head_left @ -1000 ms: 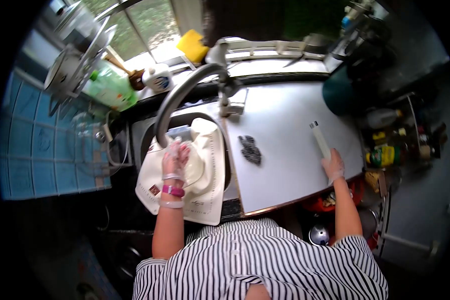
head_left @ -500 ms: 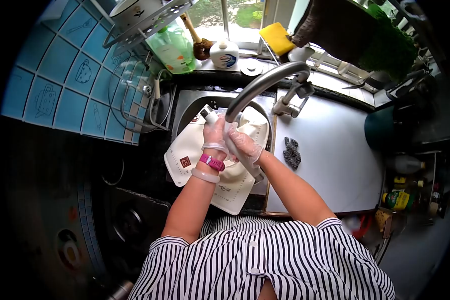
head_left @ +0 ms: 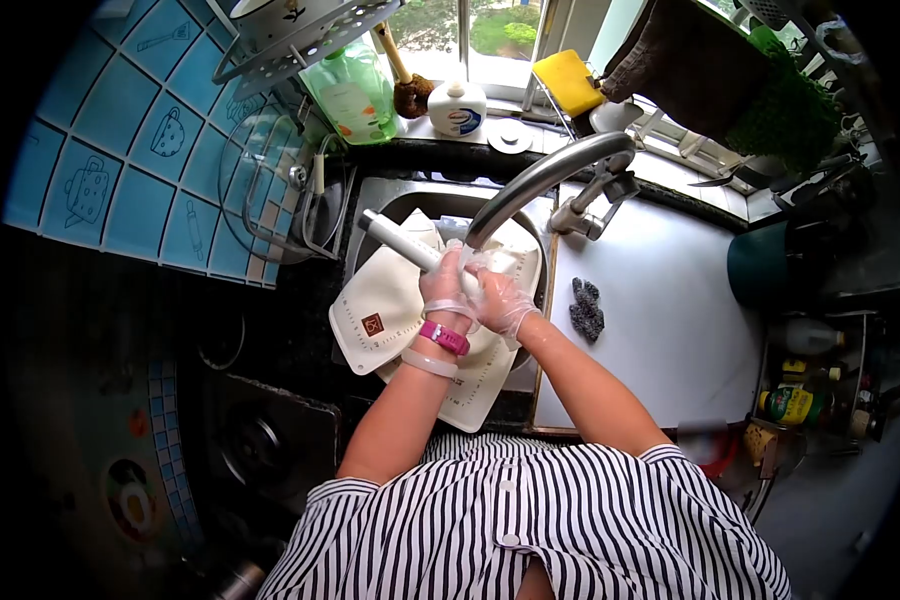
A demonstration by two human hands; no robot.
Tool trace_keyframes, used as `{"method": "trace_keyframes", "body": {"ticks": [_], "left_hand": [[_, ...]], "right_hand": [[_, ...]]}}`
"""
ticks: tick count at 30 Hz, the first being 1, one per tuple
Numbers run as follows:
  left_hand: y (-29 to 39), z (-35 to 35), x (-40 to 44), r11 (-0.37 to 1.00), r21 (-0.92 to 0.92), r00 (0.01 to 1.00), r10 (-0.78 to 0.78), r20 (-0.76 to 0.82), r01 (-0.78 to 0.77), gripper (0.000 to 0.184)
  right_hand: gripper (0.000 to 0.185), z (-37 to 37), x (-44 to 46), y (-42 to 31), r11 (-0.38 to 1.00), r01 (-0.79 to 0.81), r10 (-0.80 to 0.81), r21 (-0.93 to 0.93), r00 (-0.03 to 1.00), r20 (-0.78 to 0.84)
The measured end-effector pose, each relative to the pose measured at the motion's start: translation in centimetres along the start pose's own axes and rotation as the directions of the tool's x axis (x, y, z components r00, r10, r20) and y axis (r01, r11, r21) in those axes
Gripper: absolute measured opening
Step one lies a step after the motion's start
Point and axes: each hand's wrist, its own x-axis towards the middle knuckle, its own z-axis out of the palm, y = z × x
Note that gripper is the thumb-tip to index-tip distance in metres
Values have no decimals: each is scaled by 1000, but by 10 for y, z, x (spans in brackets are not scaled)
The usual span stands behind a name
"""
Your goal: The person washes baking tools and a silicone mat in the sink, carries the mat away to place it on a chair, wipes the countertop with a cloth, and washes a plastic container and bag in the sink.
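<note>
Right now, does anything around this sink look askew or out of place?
The cream mat sits askew in the sink, its corners hanging over the front edge, not tucked inside. Nothing else stands out.

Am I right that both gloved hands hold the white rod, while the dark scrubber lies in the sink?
No, the dark scrubber is on the white worktop, as the head view shows; left hand and right hand hold the rod.
</note>
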Motion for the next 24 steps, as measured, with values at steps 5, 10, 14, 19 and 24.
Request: {"method": "trace_keyframes", "body": {"ticks": [5, 10, 14, 19, 24], "left_hand": [[11, -4, 17, 986, 24, 985, -167, 38, 167, 17], [27, 4, 21, 974, -183, 972, -90, 219, 132, 14], [34, -12, 45, 987, -141, 973, -45, 227, 79, 24], [46, -3, 45, 967, -234, 972, -46, 232, 102, 36], [12, 22, 8, 970, 11, 948, 237, 211, -244, 25]], "right_hand": [[27, -25, -18, 10, 485, -566, -88, 667, 727, 681], [16, -27, -59, 30, -136, -816, -384, 562, 566, 729], [23, -38, -77, 16, 589, -555, 63, 587, 756, 652], [48, -45, -70, 0, 972, -234, 232, -31, 921, 312], [55, -12, 26, -12, 970, -235, 225, 65, 965, 137]]}}
